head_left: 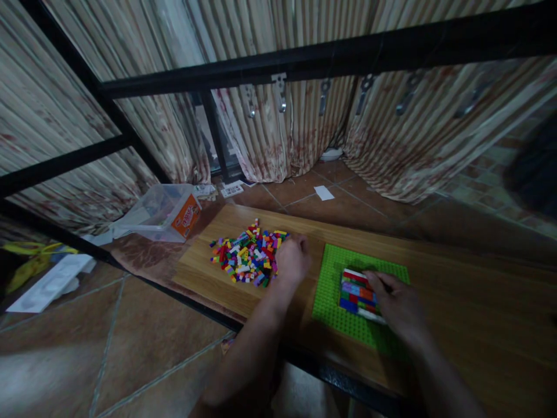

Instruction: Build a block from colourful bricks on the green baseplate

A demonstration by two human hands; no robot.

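Note:
A pile of small multicoloured toy bricks lies spread on the wooden tabletop. At its right edge is my left hand, with its fingers curled closed; whatever they may hold is hidden. To the right, a green studded baseplate lies flat on the table. A block of toy bricks in red, white, blue, orange and purple rows sits on the baseplate. My right hand grips the right side of this block and covers part of it.
The wooden table has a dark front edge. Beyond its left end, a clear plastic box with an orange label stands on the tiled floor. Dark metal bars with hooks cross ahead, before striped curtains. A white paper lies behind the table.

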